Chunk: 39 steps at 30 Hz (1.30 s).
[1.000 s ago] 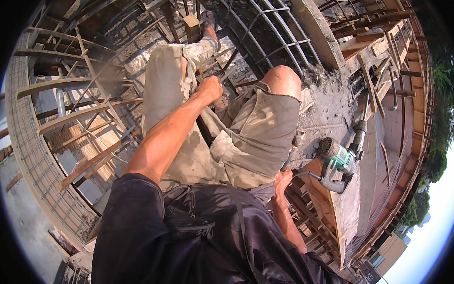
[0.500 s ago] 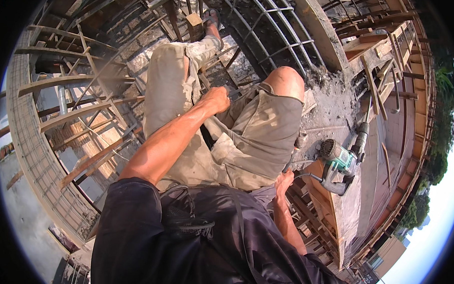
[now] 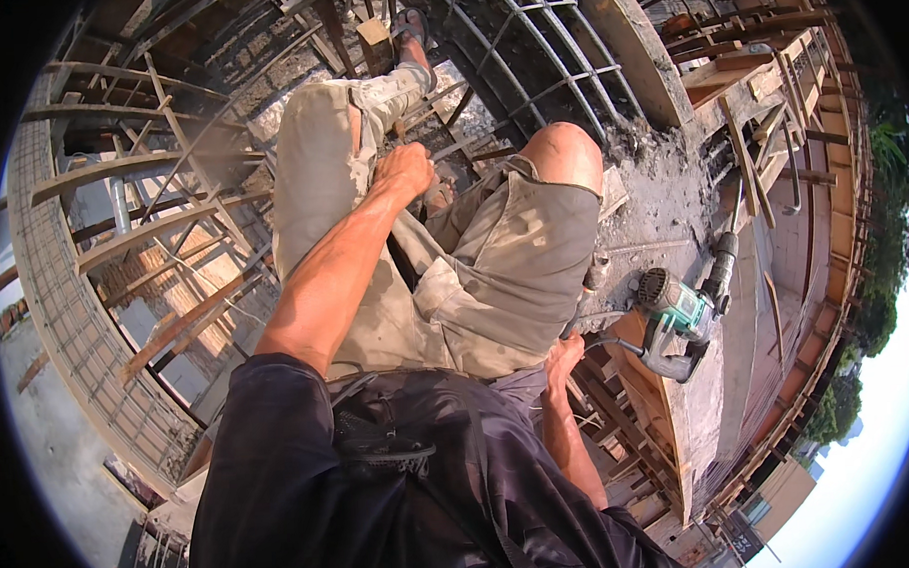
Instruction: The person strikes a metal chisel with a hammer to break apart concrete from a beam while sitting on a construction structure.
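One green drill [image 3: 684, 311] lies at 3 o'clock near the edge of a concrete ledge [image 3: 662, 212], gaps opening between timbers [image 3: 110, 171] at 10. At 11, the left hand [image 3: 406, 171] is a closed fist, contents unclear, nearer the left thigh [image 3: 312, 159] than before; at 4, the right hand's [image 3: 564, 357] grip I cannot tell.

Rough, Smooth, Matt, Glossy

The power tool [image 3: 684, 311] has a housing [image 3: 682, 306] of smooth-looking plastic. Reinforcing bars [image 3: 570, 81] are dull metal, the concrete [image 3: 662, 195] rough, the planks [image 3: 147, 234] unpolished wood. The trousers [image 3: 539, 256] are matt cloth, the shirt [image 3: 281, 470] faintly glossy fabric.
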Motion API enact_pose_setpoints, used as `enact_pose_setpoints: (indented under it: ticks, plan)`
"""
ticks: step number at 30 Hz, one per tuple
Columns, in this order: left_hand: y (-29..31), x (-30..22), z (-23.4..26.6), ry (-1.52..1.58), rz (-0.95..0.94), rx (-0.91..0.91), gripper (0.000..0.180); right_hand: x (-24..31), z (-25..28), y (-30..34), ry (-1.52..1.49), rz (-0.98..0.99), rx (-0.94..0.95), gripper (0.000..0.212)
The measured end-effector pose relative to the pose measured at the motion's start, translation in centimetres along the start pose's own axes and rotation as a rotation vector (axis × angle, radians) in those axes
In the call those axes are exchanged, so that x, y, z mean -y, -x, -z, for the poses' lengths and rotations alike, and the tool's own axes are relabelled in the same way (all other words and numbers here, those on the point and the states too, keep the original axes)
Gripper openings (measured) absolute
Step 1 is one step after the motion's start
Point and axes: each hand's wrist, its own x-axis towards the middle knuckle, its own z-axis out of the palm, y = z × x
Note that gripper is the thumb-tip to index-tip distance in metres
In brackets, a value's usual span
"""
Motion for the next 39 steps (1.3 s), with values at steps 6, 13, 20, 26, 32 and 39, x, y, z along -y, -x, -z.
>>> enact_pose_setpoints:
  ticks: [6,13,20,26,32,39]
  plan:
    - [-0.3,0.3,0.8,0.081,0.053,-0.031,0.029,-0.6,-0.2,-0.2,-0.084,-0.019,0.0,0.027]
    - [-1.0,1.6,-0.1,0.146,0.067,-0.14,0.029,0.2,-0.2,0.0,-0.036,-0.02,0.008,0.032]
    - [-1.7,0.4,0.5,0.21,0.044,-0.157,0.023,0.5,-0.2,-0.1,0.045,-0.011,0.007,0.034]
    - [2.5,-2.2,-3.7,0.116,-0.083,0.184,0.03,-3.6,-0.7,-1.0,-0.143,0.013,-0.006,0.033]
    - [1.0,-1.1,-1.7,0.204,0.047,0.168,0.032,-2.8,-0.7,-0.6,-0.169,-0.004,0.008,0.031]
    - [-0.4,0.0,0.2,0.199,0.129,0.042,0.032,-2.2,-0.8,-0.4,-0.139,-0.018,-0.005,0.03]
